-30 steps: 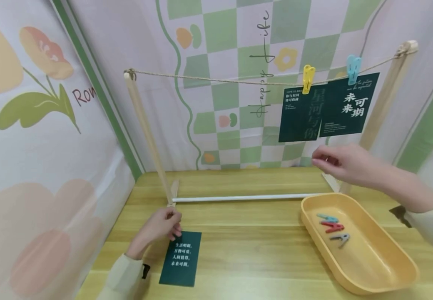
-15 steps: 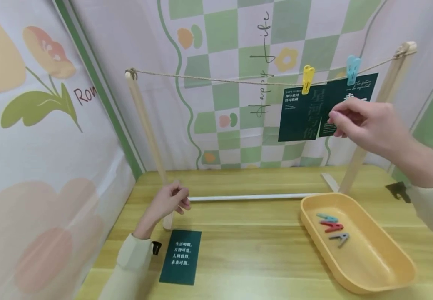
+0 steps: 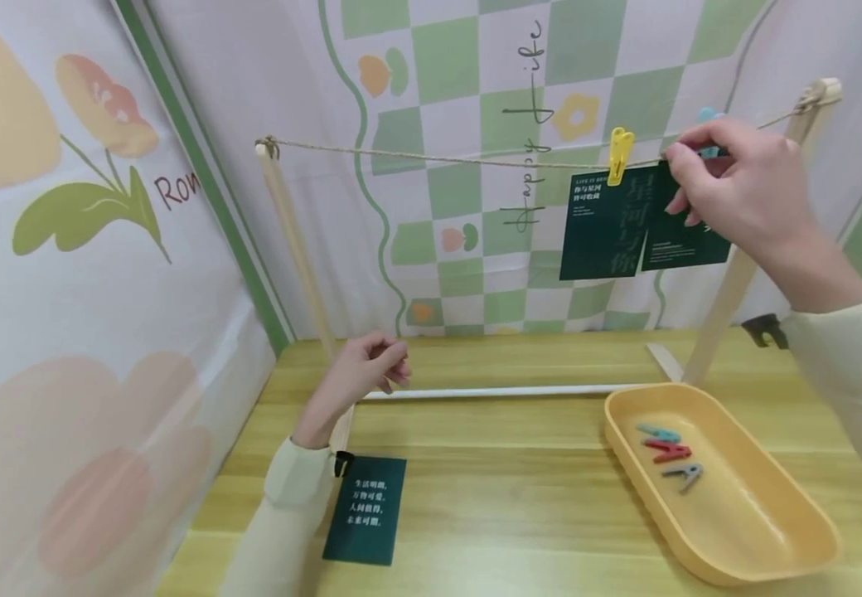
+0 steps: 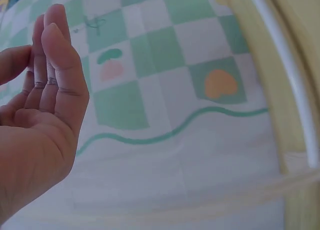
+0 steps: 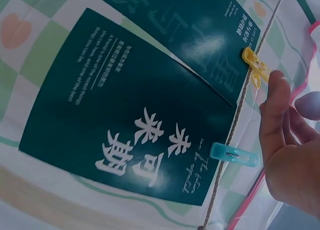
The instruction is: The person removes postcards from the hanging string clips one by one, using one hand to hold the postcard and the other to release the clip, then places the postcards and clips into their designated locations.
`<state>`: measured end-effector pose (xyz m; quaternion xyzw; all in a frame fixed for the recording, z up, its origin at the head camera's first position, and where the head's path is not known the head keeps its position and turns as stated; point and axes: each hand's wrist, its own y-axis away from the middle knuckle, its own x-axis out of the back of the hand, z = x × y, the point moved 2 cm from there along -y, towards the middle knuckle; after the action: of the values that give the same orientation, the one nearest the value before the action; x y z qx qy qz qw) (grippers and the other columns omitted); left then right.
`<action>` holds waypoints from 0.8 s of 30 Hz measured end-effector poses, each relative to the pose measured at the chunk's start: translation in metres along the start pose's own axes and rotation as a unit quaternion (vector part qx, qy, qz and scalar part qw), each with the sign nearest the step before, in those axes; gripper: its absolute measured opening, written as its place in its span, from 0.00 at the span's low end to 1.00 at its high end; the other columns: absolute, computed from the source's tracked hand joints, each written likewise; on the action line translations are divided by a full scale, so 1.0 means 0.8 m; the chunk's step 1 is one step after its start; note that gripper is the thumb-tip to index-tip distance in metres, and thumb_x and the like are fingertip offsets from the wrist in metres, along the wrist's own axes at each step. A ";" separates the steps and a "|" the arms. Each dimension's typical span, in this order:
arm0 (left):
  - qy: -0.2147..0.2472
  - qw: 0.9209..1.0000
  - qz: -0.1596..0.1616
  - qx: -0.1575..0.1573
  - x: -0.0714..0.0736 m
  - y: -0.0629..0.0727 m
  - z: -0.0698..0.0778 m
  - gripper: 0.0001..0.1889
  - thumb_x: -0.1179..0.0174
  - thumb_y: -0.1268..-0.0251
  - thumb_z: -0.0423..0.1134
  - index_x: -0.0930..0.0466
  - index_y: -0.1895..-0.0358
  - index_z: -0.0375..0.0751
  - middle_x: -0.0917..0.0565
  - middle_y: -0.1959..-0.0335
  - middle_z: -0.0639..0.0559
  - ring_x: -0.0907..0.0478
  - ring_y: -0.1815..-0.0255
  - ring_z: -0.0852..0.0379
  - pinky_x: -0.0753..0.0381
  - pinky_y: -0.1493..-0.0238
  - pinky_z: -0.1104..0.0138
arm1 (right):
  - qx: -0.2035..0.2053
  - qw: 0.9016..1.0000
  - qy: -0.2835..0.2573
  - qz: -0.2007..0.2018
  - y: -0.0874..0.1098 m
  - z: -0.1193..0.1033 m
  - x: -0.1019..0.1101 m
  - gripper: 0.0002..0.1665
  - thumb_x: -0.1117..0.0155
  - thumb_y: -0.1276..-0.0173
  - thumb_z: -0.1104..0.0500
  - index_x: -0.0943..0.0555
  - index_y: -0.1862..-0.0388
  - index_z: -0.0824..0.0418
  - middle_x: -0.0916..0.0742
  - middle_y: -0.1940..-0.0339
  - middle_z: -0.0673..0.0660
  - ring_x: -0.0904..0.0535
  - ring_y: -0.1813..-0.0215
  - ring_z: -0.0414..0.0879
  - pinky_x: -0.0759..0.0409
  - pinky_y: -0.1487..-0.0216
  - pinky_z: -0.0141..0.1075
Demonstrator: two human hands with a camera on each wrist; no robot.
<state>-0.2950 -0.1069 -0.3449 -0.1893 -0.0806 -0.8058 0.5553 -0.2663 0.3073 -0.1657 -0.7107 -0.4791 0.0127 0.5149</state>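
Two dark green cards hang side by side from a twine line (image 3: 438, 159). A yellow clothespin (image 3: 620, 156) clips the left card (image 3: 595, 236), and a light blue clothespin (image 5: 234, 155) the right card (image 5: 115, 99). My right hand (image 3: 752, 191) hovers in front of the right card, its fingers loosely bent and nothing seen between them. In the right wrist view its fingertips are close to the yellow clothespin; whether they touch cannot be told. My left hand (image 3: 360, 373) hangs relaxed near the left post, holding nothing. A third green card (image 3: 365, 510) lies on the table below it.
An orange tray (image 3: 759, 518) with a teal clothespin (image 3: 658, 434), a red one (image 3: 668, 451) and a grey one (image 3: 685, 474) stands at the right. Wooden posts (image 3: 292, 240) carry the twine, and a white rod (image 3: 506, 391) joins their feet. Printed cloth hangs behind.
My right hand has risen from below the hanging cards to the twine beside the clothespins. My left hand has moved up and right, away from the card on the table.
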 end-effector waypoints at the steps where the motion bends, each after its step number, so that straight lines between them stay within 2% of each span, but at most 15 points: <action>1: 0.005 1.000 0.001 -0.002 -0.002 -0.001 0.004 0.13 0.46 0.26 0.46 0.20 0.56 0.40 0.14 0.66 0.45 0.14 0.65 0.49 0.14 0.65 0.56 | -0.012 1.000 -0.016 -0.004 -0.004 -0.001 -0.002 0.11 0.41 0.28 0.54 0.18 0.53 0.58 0.18 0.81 0.32 0.25 0.87 0.30 0.29 0.82 0.20; 6: 0.014 1.000 -0.003 -0.019 -0.014 -0.013 0.020 0.13 0.45 0.26 0.48 0.20 0.56 0.43 0.14 0.63 0.40 0.14 0.66 0.53 0.14 0.63 0.54 | -0.026 0.998 -0.055 -0.012 -0.017 -0.008 -0.011 0.14 0.42 0.28 0.55 0.20 0.48 0.57 0.18 0.64 0.36 0.23 0.86 0.31 0.27 0.82 0.20; 10: 0.023 0.999 -0.009 -0.047 -0.026 -0.024 0.030 0.12 0.45 0.26 0.47 0.21 0.56 0.42 0.15 0.61 0.36 0.13 0.64 0.50 0.15 0.67 0.62 | -0.049 0.996 -0.057 -0.039 -0.028 -0.014 -0.015 0.15 0.43 0.27 0.53 0.22 0.46 0.56 0.20 0.60 0.37 0.22 0.85 0.33 0.26 0.82 0.22; 13: 0.031 0.998 -0.008 -0.055 -0.037 -0.032 0.038 0.11 0.44 0.27 0.46 0.21 0.55 0.42 0.15 0.62 0.39 0.13 0.65 0.49 0.16 0.69 0.64 | -0.072 0.993 -0.061 -0.068 -0.036 -0.015 -0.019 0.18 0.43 0.27 0.51 0.25 0.43 0.57 0.21 0.57 0.39 0.20 0.84 0.37 0.24 0.82 0.26; 15: 0.033 0.997 -0.007 -0.062 -0.044 -0.037 0.043 0.10 0.44 0.27 0.45 0.21 0.55 0.42 0.15 0.64 0.42 0.13 0.66 0.51 0.15 0.70 0.63 | -0.076 0.993 -0.045 -0.083 -0.040 -0.014 -0.021 0.22 0.45 0.26 0.49 0.27 0.39 0.58 0.21 0.53 0.43 0.20 0.84 0.38 0.24 0.82 0.27; 20: 0.038 0.996 -0.007 -0.084 -0.058 -0.048 0.052 0.10 0.44 0.27 0.43 0.20 0.54 0.40 0.14 0.66 0.46 0.14 0.69 0.57 0.15 0.71 0.63 | -0.068 0.992 0.013 -0.105 -0.046 -0.012 -0.026 0.29 0.48 0.25 0.46 0.31 0.33 0.61 0.23 0.41 0.62 0.21 0.85 0.38 0.23 0.81 0.26; 21: 0.040 0.995 -0.009 -0.086 -0.060 -0.050 0.055 0.10 0.44 0.27 0.43 0.20 0.54 0.40 0.14 0.65 0.46 0.14 0.69 0.56 0.15 0.71 0.64 | -0.068 0.992 0.023 -0.108 -0.047 -0.012 -0.026 0.30 0.49 0.25 0.45 0.31 0.32 0.62 0.23 0.40 0.65 0.21 0.85 0.39 0.23 0.82 0.26; 22: 0.043 0.995 -0.011 -0.088 -0.063 -0.052 0.057 0.11 0.44 0.27 0.43 0.20 0.53 0.40 0.14 0.65 0.46 0.14 0.68 0.56 0.15 0.71 0.64 | -0.069 0.991 0.029 -0.111 -0.047 -0.012 -0.027 0.31 0.49 0.25 0.45 0.31 0.31 0.63 0.22 0.43 0.63 0.22 0.85 0.39 0.23 0.82 0.26; 24: 0.048 0.995 -0.016 -0.087 -0.067 -0.055 0.063 0.11 0.44 0.27 0.42 0.20 0.53 0.39 0.14 0.64 0.45 0.14 0.68 0.56 0.15 0.71 0.64 | -0.078 0.989 0.039 -0.117 -0.048 -0.011 -0.026 0.33 0.50 0.25 0.43 0.32 0.31 0.63 0.17 0.53 0.58 0.22 0.85 0.41 0.23 0.81 0.27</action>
<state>-0.3084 -0.0269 -0.3167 -0.1970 0.0138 -0.8264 0.5272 -0.2987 0.2869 -0.1429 -0.6875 -0.5379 -0.1128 0.4746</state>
